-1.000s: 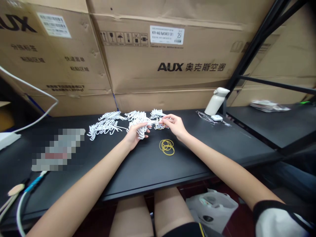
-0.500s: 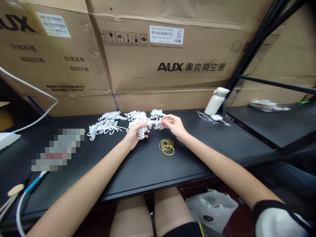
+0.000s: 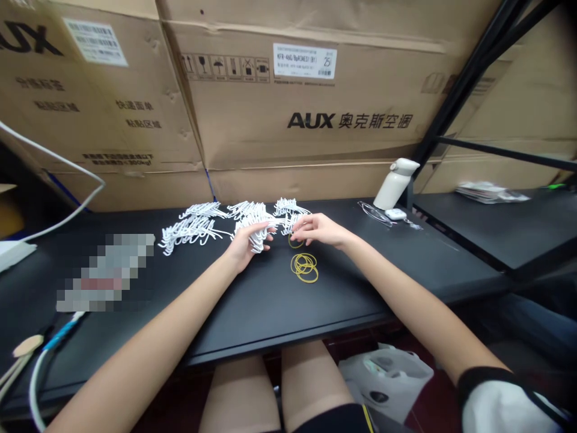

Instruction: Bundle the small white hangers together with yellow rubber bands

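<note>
My left hand [image 3: 247,246] is closed around a bundle of thin white metal hooks [image 3: 258,239], with the curved ends sticking out past the fingers. Just to its right, my right hand [image 3: 319,230] has its fingers pinched together. A yellow rubber band [image 3: 296,244] hangs in a loop at those fingertips. Behind the right fingertips lies a small group of white hooks [image 3: 287,224], partly covered by them. On the black table below are several loose yellow rubber bands [image 3: 305,268].
More piles of white hooks [image 3: 187,233] lie to the left. A pixelated object [image 3: 108,273] rests farther left beside a white cable [image 3: 38,367]. A cream bottle [image 3: 394,185], glasses [image 3: 375,214] and a white case [image 3: 395,214] stand at right. Cardboard boxes [image 3: 306,144] line the back.
My right hand has moved slightly right, away from the bundle, and the rubber band at its fingertips now shows more clearly. My left hand stays on the hooks.
</note>
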### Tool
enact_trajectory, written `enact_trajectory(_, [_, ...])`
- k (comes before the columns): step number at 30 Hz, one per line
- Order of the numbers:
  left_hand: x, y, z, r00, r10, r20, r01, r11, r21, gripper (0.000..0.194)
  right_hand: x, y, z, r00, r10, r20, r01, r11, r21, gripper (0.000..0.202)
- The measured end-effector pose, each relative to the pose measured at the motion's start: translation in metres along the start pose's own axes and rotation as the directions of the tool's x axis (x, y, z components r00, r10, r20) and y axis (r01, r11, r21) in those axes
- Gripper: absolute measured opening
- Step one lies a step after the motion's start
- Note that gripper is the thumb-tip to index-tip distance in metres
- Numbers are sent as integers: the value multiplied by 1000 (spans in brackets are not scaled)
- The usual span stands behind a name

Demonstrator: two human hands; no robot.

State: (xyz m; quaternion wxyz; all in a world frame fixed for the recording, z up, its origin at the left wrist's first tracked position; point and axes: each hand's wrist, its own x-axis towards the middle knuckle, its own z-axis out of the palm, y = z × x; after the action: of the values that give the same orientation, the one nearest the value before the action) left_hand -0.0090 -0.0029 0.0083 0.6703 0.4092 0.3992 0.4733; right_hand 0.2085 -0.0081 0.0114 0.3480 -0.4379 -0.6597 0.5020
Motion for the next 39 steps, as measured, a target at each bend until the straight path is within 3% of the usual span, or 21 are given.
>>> enact_trajectory(13, [-1, 1, 1, 1000, 3, 0, -3, 1000, 17, 13, 1, 1, -2, 999, -6, 31, 5, 1000, 21, 27])
enact_trajectory(25, [0, 0, 0, 1000, 9, 6, -9, 1000, 12, 13, -8, -9, -5, 955, 66, 289, -94, 992, 85, 38])
enact_trajectory(30, [0, 0, 0, 1000, 8, 3, -8, 1000, 18, 13, -7, -7, -7, 959, 98, 265, -106, 994, 15, 27])
enact_trajectory(35, [0, 0, 0, 1000, 8, 4, -8, 1000, 20, 13, -5, -5, -8, 964, 52, 261, -36, 997, -65, 22])
enact_trajectory(39, [0, 0, -1, 1000, 13, 7, -13, 1000, 23, 14, -7, -8, -6, 968, 39, 248, -32, 999, -31, 21])
